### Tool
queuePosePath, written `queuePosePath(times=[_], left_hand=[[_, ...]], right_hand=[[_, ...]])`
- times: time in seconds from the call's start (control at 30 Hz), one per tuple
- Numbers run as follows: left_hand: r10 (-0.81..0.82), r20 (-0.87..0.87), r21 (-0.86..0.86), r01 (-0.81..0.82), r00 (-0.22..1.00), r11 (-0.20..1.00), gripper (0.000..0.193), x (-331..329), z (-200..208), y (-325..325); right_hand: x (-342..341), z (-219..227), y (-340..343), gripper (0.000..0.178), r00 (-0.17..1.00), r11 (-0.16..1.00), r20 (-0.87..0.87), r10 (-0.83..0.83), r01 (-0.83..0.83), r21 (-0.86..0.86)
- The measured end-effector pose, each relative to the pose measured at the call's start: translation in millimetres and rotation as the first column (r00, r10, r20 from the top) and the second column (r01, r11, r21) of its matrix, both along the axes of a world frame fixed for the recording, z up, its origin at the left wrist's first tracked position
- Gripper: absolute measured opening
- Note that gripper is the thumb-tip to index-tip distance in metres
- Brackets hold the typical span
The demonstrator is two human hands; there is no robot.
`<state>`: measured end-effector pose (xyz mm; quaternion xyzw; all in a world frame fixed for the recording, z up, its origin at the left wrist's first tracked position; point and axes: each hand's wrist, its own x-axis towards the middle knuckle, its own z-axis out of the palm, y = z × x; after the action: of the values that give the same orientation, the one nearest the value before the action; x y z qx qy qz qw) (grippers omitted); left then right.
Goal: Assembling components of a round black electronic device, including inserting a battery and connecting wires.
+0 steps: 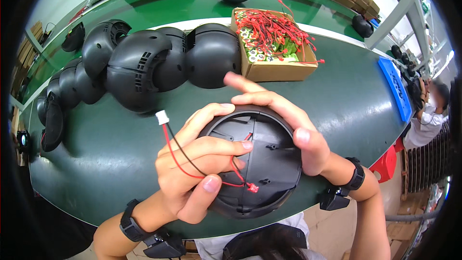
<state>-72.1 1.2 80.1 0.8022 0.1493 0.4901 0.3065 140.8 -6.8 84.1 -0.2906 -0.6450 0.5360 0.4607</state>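
A round black plastic shell (274,163), open side up, sits at the table's near edge in front of me. My left hand (192,168) is closed on a red-and-black wire lead (179,161), pinched by the thumb, with its fingertips reaching into the shell. The lead's white connector (162,117) sticks out beyond the hand at the left. Inside the shell lies a small red plug (252,188) on red wires. My right hand (293,125) grips the shell's right rim between thumb and palm, its index finger lifted and slightly blurred.
Several black curved shells (137,72) crowd the left and middle of the green table (346,96). Behind stands a cardboard box (279,71) of green battery packs with red leads. A blue tray (395,89) lies at the right edge; beyond it a person (428,120) sits.
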Motion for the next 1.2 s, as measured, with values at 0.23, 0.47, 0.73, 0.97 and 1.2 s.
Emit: queuePosePath(times=[0.23, 0.47, 0.73, 0.97, 1.2], left_hand=[[-0.006, -0.023, -0.036, 0.005, 1.0, 0.999, 0.04, 3, 4, -5], [-0.039, 0.011, -0.009, 0.039, 0.999, 0.999, 0.037, 3, 0, -6], [-0.002, 0.019, 0.113, 0.0, 1.0, 0.994, 0.039, 9, -1, 0], [0.135, 0.168, 0.07, -0.149, 0.976, 0.986, 0.061, 8, -8, -3], [0.159, 0.113, -0.068, -0.152, 0.981, 0.986, 0.063, 10, -18, -2]], right_hand=[[5, 5, 11, 0.07, 0.964, 0.958, -0.188, 0.19, -0.224, -0.179], [1, 3, 6, 0.057, 0.99, 0.993, -0.081, 0.118, -0.119, -0.013], [9, 6, -2, 0.04, 0.997, 0.998, -0.068, 0.048, -0.051, -0.042], [46, 11, -18, 0.049, 0.994, 0.979, -0.11, -0.01, -0.012, -0.202], [163, 48, -6, 0.053, 0.858, 0.857, -0.072, -0.508, 0.496, -0.138]])
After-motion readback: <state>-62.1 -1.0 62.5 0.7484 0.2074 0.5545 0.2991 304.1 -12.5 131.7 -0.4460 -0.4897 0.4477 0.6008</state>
